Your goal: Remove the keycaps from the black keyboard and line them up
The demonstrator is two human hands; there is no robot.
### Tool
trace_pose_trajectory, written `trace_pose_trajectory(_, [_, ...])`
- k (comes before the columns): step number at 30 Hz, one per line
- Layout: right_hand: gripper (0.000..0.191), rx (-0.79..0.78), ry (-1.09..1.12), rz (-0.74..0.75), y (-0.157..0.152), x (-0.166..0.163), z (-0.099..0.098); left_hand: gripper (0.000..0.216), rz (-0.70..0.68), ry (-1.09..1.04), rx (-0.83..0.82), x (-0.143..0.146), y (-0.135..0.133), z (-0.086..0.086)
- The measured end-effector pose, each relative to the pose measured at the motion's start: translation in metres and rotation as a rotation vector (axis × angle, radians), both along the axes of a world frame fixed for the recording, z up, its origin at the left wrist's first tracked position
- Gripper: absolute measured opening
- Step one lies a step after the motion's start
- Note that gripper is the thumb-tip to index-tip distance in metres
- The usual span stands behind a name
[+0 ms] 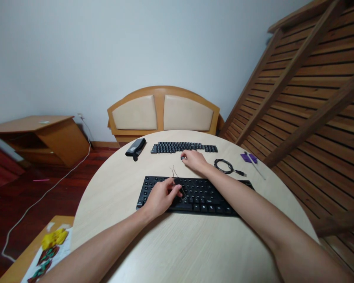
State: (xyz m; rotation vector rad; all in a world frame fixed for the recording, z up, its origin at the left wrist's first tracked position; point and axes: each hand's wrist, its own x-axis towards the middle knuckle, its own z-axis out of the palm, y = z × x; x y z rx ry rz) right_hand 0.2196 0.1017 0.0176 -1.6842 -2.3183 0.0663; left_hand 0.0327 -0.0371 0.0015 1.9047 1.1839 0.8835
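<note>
- Keyboard [200, 194] lies flat at the middle of the round table [177, 251]. A broad bare strip runs from its near edge to the rim, crossed by both forearms.
- Left hand [161, 196] rests on the keyboard's left half, fingers pinched on a wire puller [174, 173] that stands over the keys.
- Right hand [194, 160] is stretched beyond the keyboard's far edge, fingertips bent onto a small piece. Whether it is gripped cannot be told.
- Row of loose keycaps [177, 147] sits just beyond that hand.
- Coiled cable [224, 166] and purple tool [249, 158] lie beyond the keyboard's right end, and a pouch [135, 148] beyond its left end.
</note>
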Motion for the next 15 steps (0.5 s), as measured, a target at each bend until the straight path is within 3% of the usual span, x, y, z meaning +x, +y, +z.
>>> trace_pose_trajectory(15, [0.03, 0.017, -0.064, -0.062, 0.052, -0.026, -0.011, 0.026, -0.021, -0.004, -0.05, 0.0, 0.0, 0.002])
